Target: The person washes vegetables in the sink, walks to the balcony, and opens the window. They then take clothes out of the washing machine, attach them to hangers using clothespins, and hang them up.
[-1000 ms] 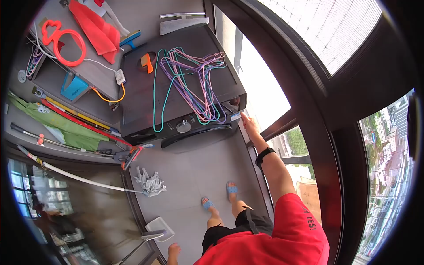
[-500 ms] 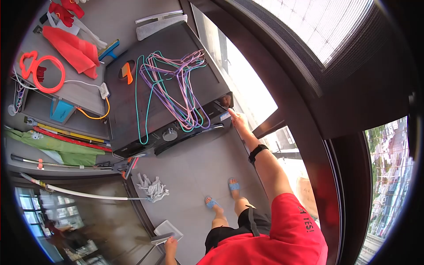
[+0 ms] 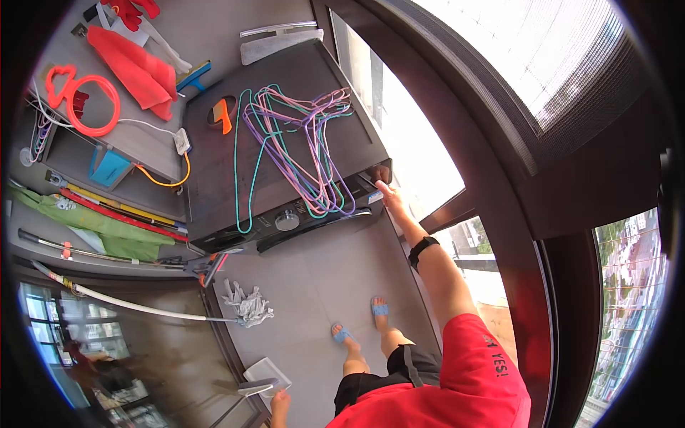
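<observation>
A dark washing machine (image 3: 207, 167) carries a tangle of purple, pink and teal hangers (image 3: 303, 153) and an orange-and-black roll (image 3: 222, 115). My right hand (image 3: 392, 200) is at the machine's front right corner, beside the panel with a small label. Its fingers are drawn together at the panel's edge, and what they hold is hidden. Low in the view, my left hand (image 3: 280, 401) hangs just beside a grey-white dustpan (image 3: 270, 372). Its fingers are too small and bent to read.
Shelves at the left hold a red ring (image 3: 94, 107), a blue box (image 3: 109, 168) and a power strip (image 3: 182, 141). Poles and a green cloth (image 3: 107, 232) hang below. A grey mop head (image 3: 247, 307) lies near the glass door; tall windows line the right side.
The view has shifted, moving the machine somewhat left and down from its place one second ago. My left hand is nearer the dustpan; my right hand stays at the machine's corner.
</observation>
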